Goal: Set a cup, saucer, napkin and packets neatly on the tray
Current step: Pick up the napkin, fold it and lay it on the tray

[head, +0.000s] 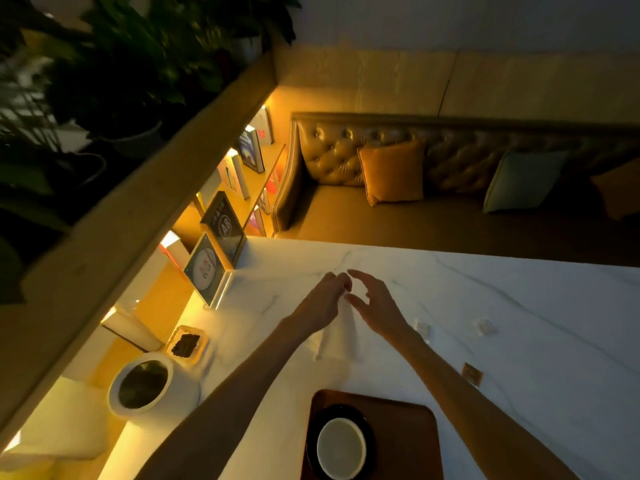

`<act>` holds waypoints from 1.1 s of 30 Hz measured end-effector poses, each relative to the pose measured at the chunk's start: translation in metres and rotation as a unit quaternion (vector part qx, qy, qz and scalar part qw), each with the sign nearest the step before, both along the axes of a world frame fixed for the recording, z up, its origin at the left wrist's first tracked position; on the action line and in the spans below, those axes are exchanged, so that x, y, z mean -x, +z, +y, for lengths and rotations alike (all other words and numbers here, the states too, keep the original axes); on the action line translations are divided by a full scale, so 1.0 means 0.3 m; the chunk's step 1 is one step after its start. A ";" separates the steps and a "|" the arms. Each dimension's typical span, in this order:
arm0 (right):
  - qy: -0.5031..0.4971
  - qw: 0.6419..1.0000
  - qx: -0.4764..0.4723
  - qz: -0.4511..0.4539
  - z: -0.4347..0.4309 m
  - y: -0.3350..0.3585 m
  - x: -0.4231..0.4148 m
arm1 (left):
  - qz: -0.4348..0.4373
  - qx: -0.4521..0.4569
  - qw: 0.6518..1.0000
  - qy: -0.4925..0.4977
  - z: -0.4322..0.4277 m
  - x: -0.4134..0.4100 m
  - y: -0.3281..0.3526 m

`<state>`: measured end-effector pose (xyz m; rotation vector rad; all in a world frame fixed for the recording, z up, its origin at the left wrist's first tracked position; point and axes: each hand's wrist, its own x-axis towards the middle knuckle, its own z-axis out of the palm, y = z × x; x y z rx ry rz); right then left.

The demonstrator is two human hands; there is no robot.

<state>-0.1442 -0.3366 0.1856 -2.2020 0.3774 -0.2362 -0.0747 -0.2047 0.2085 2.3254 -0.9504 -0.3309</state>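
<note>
**NAPKIN ON DESK, BOTH HANDS AT ITS FAR END**

The white napkin lies on the marble desk, beyond the tray and not on it. Left hand: fingers curled at the napkin's far end; a pinch cannot be confirmed. Right hand: fingers spread and relaxed, just beside it. The tray carries a dark saucer with the white cup on it. Three packets lie apart on the desk to the right. At left stand a white pot and a small dish, both with dark contents. Behind are a sofa, cushions and a bookshelf.
</note>
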 end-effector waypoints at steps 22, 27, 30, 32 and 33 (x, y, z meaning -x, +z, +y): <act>-0.018 0.990 -0.087 -0.113 -0.105 0.456 0.422 | 0.126 -0.035 0.988 -0.078 0.325 0.251 0.303; -0.048 0.976 -0.189 -0.092 -0.257 0.534 0.493 | 0.183 0.030 0.980 -0.066 0.333 0.207 0.423; 0.019 0.966 -0.244 -0.081 -0.299 0.571 0.506 | 0.236 0.176 0.955 -0.024 0.314 0.212 0.515; 0.046 0.966 -0.246 -0.070 -0.291 0.584 0.502 | 0.251 0.226 0.941 -0.013 0.290 0.226 0.563; 0.038 0.969 -0.235 -0.071 -0.278 0.590 0.499 | 0.246 0.238 0.940 -0.002 0.276 0.235 0.578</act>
